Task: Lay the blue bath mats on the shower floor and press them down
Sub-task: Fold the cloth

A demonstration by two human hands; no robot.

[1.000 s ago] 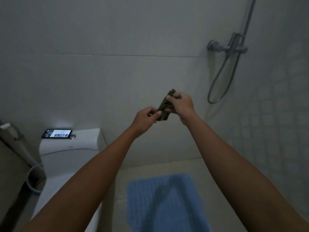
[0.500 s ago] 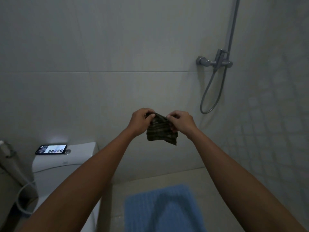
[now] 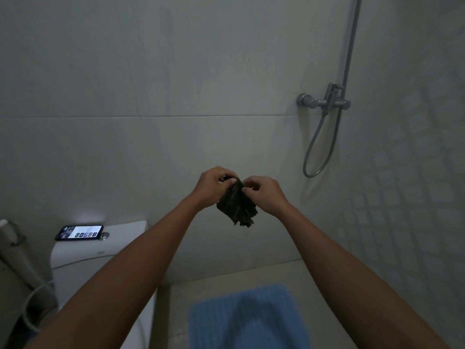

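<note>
Dark green cloth [image 3: 237, 206] with faint paler stripes, right in front of me. Below, the bath mat [image 3: 247, 318] is blue and ribbed. White toilet tank [image 3: 100, 250], pale grey wall tiles [image 3: 176, 84].

The room is dim and grey, with no lamp in sight. The brightest thing is the lit phone [image 3: 79, 233] screen on the cistern [image 3: 100, 250], which throws a pale glow on the wall [image 3: 90, 217] just above it. Arm shadows fall dark across the blue mat [image 3: 249, 316], whose weave is soft and blurred near the bottom edge. The cloth [image 3: 237, 206] is almost black, its pattern barely readable. The hose [image 3: 318, 144] casts a faint shadow on the wall beside it. Wide-angle bend curves the riser pipe [image 3: 351, 41] and the right-hand tiles [image 3: 415, 172], which smear toward the edge.
</note>
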